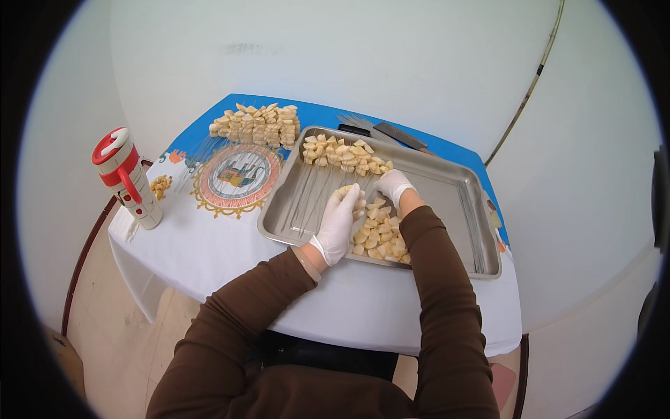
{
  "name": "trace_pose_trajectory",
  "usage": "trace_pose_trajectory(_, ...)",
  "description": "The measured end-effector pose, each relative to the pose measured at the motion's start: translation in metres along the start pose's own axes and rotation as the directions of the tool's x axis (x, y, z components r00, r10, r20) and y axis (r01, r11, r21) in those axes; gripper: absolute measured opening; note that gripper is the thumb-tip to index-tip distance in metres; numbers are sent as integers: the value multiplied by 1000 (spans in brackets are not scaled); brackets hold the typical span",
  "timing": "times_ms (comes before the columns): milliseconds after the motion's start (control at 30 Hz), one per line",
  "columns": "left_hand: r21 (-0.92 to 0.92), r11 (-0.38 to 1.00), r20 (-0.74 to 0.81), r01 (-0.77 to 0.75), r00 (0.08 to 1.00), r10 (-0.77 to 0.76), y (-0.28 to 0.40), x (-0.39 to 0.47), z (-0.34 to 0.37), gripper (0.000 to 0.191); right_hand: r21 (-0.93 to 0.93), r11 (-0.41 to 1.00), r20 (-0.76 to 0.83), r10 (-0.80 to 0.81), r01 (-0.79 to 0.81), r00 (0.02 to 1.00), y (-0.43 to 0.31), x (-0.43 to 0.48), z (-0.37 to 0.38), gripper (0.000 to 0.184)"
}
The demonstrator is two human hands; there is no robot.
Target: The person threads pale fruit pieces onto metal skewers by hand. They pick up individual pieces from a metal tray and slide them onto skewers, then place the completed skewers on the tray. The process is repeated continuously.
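Both my hands wear white gloves and are over a shallow metal tray [439, 209]. My left hand [337, 225] is curled with its palm up around a few pale food pieces [344, 190]. Close by on the right, my right hand [396, 187] has bent fingers pointing down; whether they pinch anything is hidden. Below it lies a loose heap of pale cut wedges [379, 233], partly covered by my right sleeve. Skewered wedges [340, 154] line the tray's far left, their thin metal skewers [309, 199] pointing towards me. More bare skewers [471, 225] lie along the tray's right side.
A stack of skewered wedges [256, 125] is on the patterned tablecloth [220, 235], left of the tray. Behind the tray lie a cleaver [400, 136], loose skewers [361, 124] and a black object [354, 130]. A red-and-white travel mug [128, 178] stands at left beside small yellowish pieces [160, 185].
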State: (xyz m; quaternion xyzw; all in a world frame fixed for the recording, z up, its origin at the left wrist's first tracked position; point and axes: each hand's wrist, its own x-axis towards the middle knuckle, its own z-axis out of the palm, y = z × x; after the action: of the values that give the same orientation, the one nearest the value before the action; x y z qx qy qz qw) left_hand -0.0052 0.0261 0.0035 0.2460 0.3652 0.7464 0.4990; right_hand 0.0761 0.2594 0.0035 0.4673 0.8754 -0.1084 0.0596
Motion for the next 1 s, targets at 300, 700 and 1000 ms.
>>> trace_pose_trajectory(300,14,1000,-32,8,999,-8,4,-3,-3,37,167,982,42,-102,93,994,-25,-82,-16,50)
trace_pose_trajectory(700,10,1000,-30,24,999,-24,4,-3,-4,34,-20,997,-74,-77,76,994,-17,-90,-16,51)
trace_pose_trajectory(1000,25,999,-17,42,999,-41,5,-4,-4,34,-257,965,-62,-73,55,995,-16,-70,-8,45)
